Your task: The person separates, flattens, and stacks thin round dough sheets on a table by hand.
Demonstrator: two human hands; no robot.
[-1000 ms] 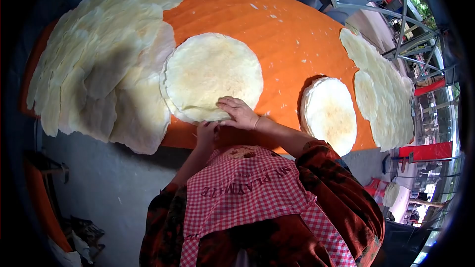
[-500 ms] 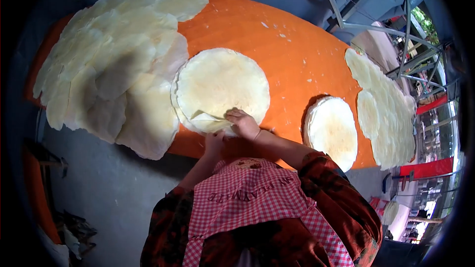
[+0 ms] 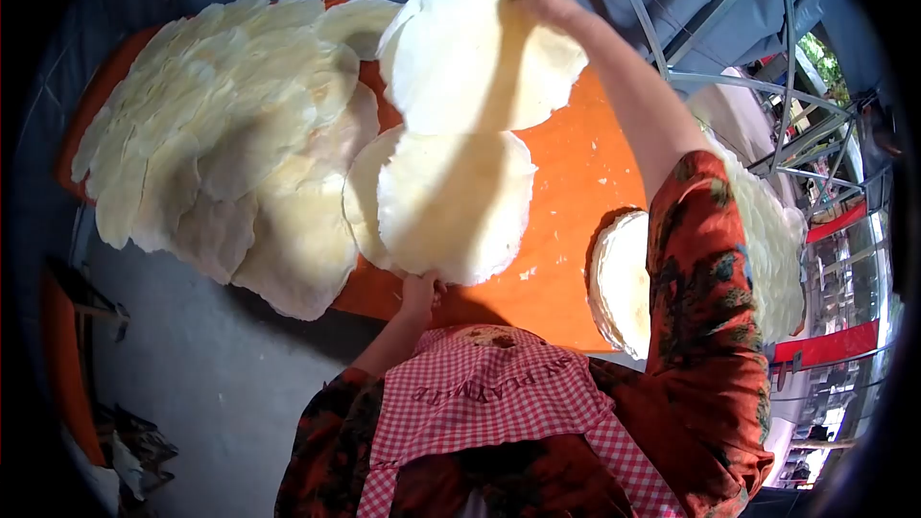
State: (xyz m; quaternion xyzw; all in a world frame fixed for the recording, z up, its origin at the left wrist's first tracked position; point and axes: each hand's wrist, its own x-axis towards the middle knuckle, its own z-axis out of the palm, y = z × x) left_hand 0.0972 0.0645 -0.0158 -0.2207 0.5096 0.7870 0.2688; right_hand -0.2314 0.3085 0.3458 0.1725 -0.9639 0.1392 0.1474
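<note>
My right hand (image 3: 549,2) is stretched out over the far side of the table, its fingers pinching the upper right edge of a thin round flatbread (image 3: 460,58). That sheet is lifted, and the arm's shadow falls across it. Below it lies a small stack of round flatbreads (image 3: 456,201), slightly offset from one another. At the near edge of this stack is my left hand (image 3: 419,295), fingers curled in against the rim; what they grip, if anything, is too small to make out.
Many overlapping flatbreads (image 3: 240,96) cover the left of the orange tabletop (image 3: 576,163). Another stack (image 3: 622,278) stands at the right, partly behind my right sleeve. More overlapping sheets (image 3: 772,240) lie at the far right. Metal bars (image 3: 710,14) stand beyond the table.
My right hand has moved from the stack's near edge up and away to the far side, carrying a flatbread off the stack. My left hand has stayed near the rim, slightly lower.
</note>
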